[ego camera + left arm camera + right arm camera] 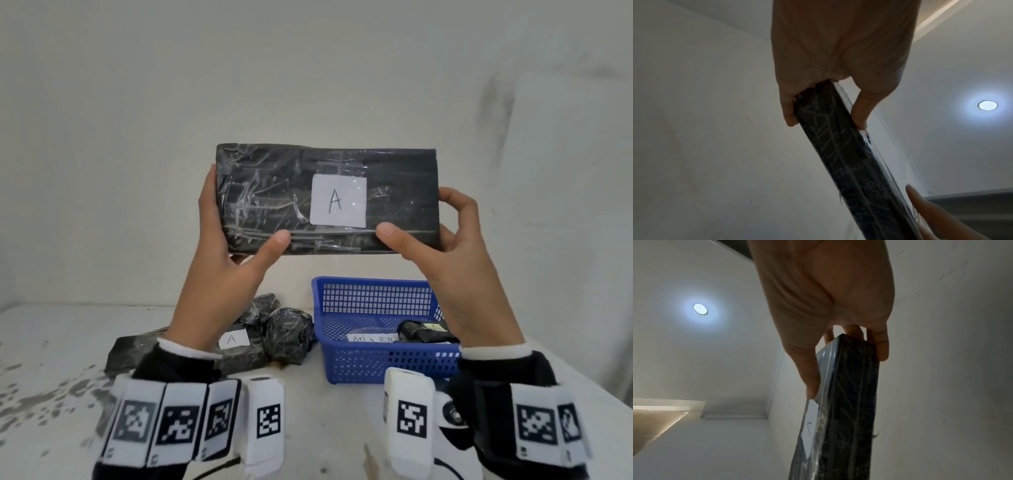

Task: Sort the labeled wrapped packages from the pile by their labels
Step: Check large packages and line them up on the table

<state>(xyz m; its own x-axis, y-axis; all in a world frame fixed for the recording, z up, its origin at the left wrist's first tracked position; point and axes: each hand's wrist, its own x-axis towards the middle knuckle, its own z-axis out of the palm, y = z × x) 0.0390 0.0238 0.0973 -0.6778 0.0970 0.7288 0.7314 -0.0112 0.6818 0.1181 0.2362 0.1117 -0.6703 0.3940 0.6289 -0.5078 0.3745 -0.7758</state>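
Observation:
A flat black wrapped package (pixel 274 195) with a white label (pixel 338 200) reading "A" is held up facing me, above the table. My left hand (pixel 226 240) grips its left end, thumb on the front and fingers behind. Gripping the right end the same way is my right hand (pixel 442 236). In the left wrist view the package (pixel 844 155) shows edge-on under the left hand (pixel 834 68); the right wrist view shows the package (pixel 849 410) edge-on below the right hand (pixel 828 308). A pile of black packages (pixel 277 325) lies on the table, one labelled "A" (pixel 233 339).
A blue plastic basket (pixel 373 359) stands on the white table (pixel 325 428) at the right, holding a paper slip (pixel 371 338) and a black package (pixel 424 332). A white wall rises directly behind the table. Wrist bands with square markers cover both forearms.

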